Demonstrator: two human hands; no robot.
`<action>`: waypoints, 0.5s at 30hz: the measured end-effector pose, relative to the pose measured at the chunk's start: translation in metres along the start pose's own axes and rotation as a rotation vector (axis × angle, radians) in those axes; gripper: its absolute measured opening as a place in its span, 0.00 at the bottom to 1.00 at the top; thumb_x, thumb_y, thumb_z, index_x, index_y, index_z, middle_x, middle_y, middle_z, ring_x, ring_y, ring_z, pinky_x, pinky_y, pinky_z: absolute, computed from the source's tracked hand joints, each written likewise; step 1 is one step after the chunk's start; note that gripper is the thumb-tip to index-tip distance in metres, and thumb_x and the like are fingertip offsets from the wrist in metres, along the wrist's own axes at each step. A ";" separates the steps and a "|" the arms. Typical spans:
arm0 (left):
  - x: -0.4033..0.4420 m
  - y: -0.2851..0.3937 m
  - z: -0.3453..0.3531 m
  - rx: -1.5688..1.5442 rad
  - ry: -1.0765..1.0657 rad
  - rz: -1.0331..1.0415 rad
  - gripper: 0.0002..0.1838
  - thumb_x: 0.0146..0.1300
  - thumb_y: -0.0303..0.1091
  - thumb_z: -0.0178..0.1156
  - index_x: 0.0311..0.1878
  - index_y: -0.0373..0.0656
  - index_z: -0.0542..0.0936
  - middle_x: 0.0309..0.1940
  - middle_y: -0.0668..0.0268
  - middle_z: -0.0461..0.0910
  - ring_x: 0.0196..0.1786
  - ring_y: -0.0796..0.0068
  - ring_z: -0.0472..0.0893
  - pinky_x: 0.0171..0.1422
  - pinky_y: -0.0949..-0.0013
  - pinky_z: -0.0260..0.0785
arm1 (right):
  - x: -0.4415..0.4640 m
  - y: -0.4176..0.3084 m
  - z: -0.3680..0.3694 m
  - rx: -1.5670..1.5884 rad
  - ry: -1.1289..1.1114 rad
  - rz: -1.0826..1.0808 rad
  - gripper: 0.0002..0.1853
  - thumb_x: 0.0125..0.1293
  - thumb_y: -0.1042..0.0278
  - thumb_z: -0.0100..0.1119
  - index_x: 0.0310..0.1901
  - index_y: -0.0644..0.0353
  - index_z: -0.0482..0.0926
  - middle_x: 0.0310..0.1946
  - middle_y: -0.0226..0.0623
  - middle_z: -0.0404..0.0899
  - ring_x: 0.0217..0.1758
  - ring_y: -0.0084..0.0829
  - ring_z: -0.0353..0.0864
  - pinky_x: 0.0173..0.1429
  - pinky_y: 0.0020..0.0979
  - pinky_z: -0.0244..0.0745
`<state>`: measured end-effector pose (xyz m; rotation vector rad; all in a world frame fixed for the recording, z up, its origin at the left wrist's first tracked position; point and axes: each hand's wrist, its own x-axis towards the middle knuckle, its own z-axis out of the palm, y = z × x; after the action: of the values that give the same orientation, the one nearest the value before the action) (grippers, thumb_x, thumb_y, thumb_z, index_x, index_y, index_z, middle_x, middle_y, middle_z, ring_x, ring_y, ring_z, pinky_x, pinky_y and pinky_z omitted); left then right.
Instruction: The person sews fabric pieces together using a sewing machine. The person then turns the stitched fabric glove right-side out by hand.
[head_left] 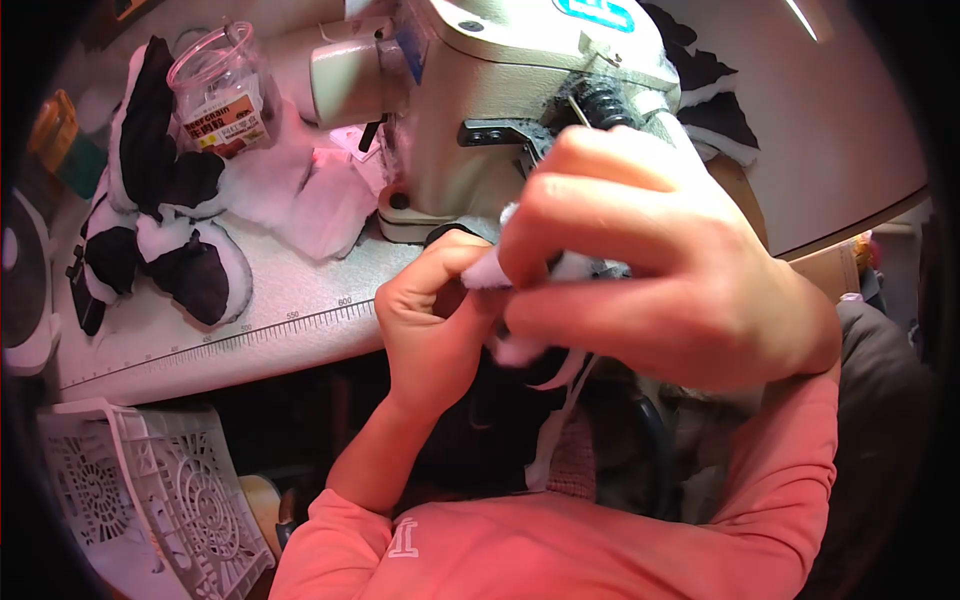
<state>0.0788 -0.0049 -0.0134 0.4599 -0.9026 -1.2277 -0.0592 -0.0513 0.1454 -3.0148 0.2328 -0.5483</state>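
Just in front of the cream sewing machine [500, 110], the two hands are close together, each pinching the same small piece of white plush fabric [487, 272]. It lies between the left hand [435, 310], thumb and fingers bunched on its near edge, and the right hand [650, 260], which reaches across from the other side and hides much of it — dark bits and a pale strip show beneath. As for writing, the clear plastic jar [222, 95] on the desk [330, 285] wears an orange-and-white label [222, 122] with Latin letters ending in something like "ain" over Chinese characters, too small for me to read surely. The ruler scale [290, 322] along the desk's edge shows 550 and 600. The machine's blue badge [597, 12] has white lettering I can't make out — and the pink shirt [520, 550] bears a pale outlined mark like an "I".
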 end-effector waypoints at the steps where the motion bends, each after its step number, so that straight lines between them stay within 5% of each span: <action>1: 0.001 0.000 0.003 0.012 0.013 -0.009 0.05 0.67 0.25 0.63 0.42 0.33 0.81 0.37 0.71 0.78 0.39 0.87 0.76 0.44 0.80 0.70 | -0.002 -0.006 0.001 0.046 0.009 0.130 0.13 0.44 0.66 0.73 0.31 0.60 0.82 0.33 0.33 0.76 0.36 0.37 0.76 0.34 0.35 0.70; 4: 0.001 0.000 0.009 -0.148 0.113 -0.134 0.05 0.68 0.25 0.63 0.43 0.34 0.81 0.35 0.73 0.78 0.38 0.87 0.75 0.45 0.80 0.69 | -0.001 -0.007 -0.005 -0.045 -0.088 0.178 0.15 0.45 0.64 0.75 0.32 0.61 0.82 0.31 0.32 0.75 0.36 0.38 0.76 0.36 0.36 0.70; 15: 0.008 -0.009 0.010 -0.272 0.167 0.092 0.04 0.66 0.23 0.63 0.41 0.34 0.82 0.37 0.71 0.75 0.37 0.86 0.74 0.42 0.80 0.67 | 0.016 0.001 0.004 -0.063 -0.052 0.351 0.10 0.43 0.79 0.73 0.28 0.59 0.81 0.27 0.32 0.75 0.32 0.33 0.72 0.34 0.30 0.66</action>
<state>0.0660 -0.0136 -0.0109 0.2948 -0.5977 -1.1874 -0.0429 -0.0543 0.1474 -2.9398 0.7694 -0.4358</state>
